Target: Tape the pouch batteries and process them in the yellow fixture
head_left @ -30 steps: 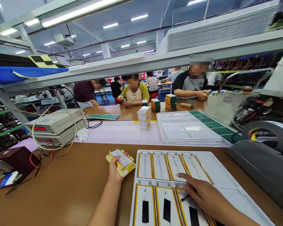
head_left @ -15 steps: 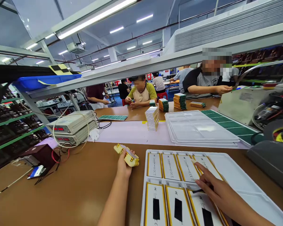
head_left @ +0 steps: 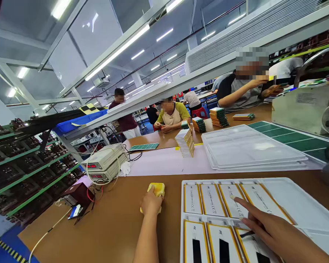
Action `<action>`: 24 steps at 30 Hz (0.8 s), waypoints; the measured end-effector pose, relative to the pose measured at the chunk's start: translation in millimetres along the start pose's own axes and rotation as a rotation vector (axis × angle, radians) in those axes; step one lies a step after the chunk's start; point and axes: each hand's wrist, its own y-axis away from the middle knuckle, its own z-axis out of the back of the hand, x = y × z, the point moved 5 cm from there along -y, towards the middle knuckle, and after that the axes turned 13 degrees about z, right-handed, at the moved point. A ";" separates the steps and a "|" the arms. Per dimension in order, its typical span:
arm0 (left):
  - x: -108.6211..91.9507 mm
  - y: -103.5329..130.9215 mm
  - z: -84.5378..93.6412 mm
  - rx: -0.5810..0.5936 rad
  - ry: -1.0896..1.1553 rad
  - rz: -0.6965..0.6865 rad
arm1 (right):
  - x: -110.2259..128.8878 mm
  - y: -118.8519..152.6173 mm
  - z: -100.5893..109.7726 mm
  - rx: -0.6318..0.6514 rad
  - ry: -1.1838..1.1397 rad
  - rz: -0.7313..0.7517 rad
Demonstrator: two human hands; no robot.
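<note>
The left hand (head_left: pixel 151 202) rests on the brown counter (head_left: pixel 104 226), its grip closed over a yellow block (head_left: pixel 156 190) just left of the white tray (head_left: pixel 290 197); the right hand (head_left: pixel 271 230) lies across the tray, grip loose and holding nothing, forefinger stretched onto a yellow-edged flat cell (head_left: pixel 231 204) in the back row; beyond stand a stack of empty trays (head_left: pixel 252 149) and 2 stacked meters (head_left: pixel 104 166).
</note>
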 end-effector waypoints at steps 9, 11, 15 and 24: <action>-13.3 -2.2 4.6 -0.002 -0.292 0.016 | 20.7 -1.8 12.2 0.026 0.091 0.073; -20.7 -3.6 10.8 0.023 -0.294 0.007 | 23.9 -1.9 15.4 0.031 0.098 0.082; -39.3 5.4 31.2 0.018 -0.259 -0.033 | 24.4 -2.8 17.9 0.021 0.097 0.103; -70.4 134.2 -49.7 1.181 1.029 0.299 | 16.0 -4.2 24.3 -0.047 0.147 0.048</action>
